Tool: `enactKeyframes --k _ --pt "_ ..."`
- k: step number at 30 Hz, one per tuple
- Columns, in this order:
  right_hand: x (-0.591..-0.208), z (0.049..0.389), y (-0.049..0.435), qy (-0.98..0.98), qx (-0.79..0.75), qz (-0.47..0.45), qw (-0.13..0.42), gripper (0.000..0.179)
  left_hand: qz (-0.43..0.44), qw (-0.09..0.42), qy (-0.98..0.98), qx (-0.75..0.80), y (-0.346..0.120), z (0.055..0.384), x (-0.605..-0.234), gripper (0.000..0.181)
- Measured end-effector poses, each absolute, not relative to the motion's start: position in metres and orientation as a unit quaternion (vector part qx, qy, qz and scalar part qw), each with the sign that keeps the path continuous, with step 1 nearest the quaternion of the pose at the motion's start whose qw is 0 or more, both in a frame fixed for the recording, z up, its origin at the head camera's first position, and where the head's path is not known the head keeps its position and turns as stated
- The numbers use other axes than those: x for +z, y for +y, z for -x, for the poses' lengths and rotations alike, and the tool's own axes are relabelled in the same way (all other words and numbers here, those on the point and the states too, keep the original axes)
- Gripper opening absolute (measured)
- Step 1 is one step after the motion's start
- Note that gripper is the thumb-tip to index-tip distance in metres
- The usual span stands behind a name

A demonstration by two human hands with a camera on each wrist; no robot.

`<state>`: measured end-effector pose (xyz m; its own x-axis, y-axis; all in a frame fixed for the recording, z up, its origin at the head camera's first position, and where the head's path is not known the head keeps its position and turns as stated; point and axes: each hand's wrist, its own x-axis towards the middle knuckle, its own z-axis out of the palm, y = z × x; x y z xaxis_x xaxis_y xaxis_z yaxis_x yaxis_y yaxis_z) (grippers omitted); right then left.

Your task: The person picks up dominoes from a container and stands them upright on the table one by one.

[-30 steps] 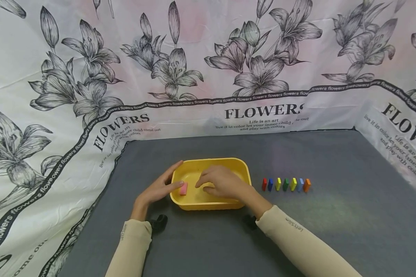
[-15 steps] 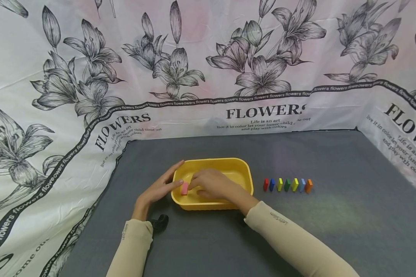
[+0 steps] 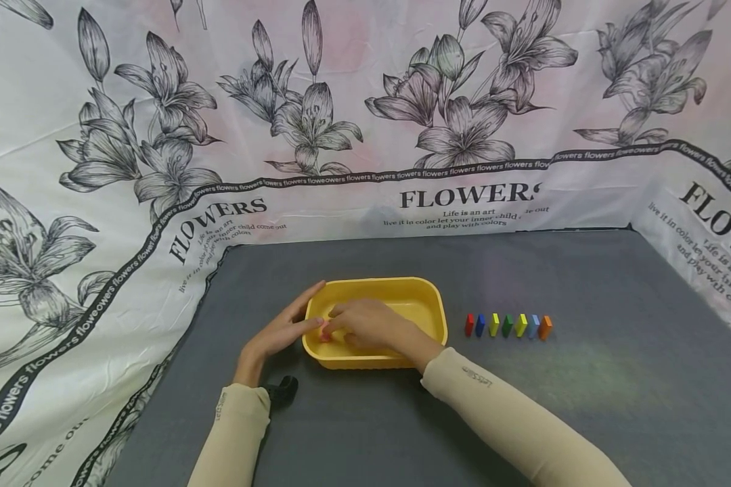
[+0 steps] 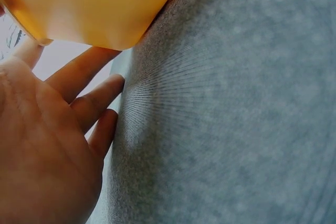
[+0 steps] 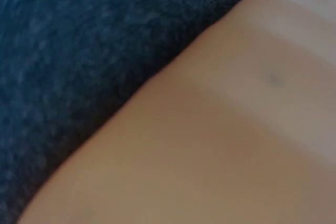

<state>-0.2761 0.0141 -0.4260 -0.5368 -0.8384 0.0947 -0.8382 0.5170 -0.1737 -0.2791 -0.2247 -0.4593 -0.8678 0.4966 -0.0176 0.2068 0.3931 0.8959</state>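
Note:
A yellow plastic tub (image 3: 402, 292) sits on the dark grey table. My left hand (image 3: 278, 333) holds its left end, the thumb over the rim and the other fingers along the outside. In the left wrist view the ring and little fingers of that hand (image 4: 50, 124) are spread below the tub (image 4: 94, 9). Inside the tub, my right hand (image 3: 370, 323) reaches to the left end and pinches a small pink block (image 3: 325, 335), partly hidden by the fingers. Only blurred skin of the right hand (image 5: 199, 135) shows in the right wrist view.
Right of the tub stands a row of small upright blocks, from a red block (image 3: 469, 325) to an orange block (image 3: 545, 327), with blue, yellow and green ones between. A white flower-printed cloth (image 3: 341, 210) borders the table at the back and sides.
My right hand has moved left inside the tub and its fingers have come onto the pink block. The left hand stays on the tub's left end.

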Motion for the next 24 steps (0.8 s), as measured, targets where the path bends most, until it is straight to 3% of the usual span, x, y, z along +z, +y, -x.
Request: enactKeyframes --k 24 --pt "-0.438 0.276 -0.002 0.871 -0.047 0.49 -0.009 0.032 -0.219 0.142 0.823 0.504 -0.227 0.281 -0.461 0.073"
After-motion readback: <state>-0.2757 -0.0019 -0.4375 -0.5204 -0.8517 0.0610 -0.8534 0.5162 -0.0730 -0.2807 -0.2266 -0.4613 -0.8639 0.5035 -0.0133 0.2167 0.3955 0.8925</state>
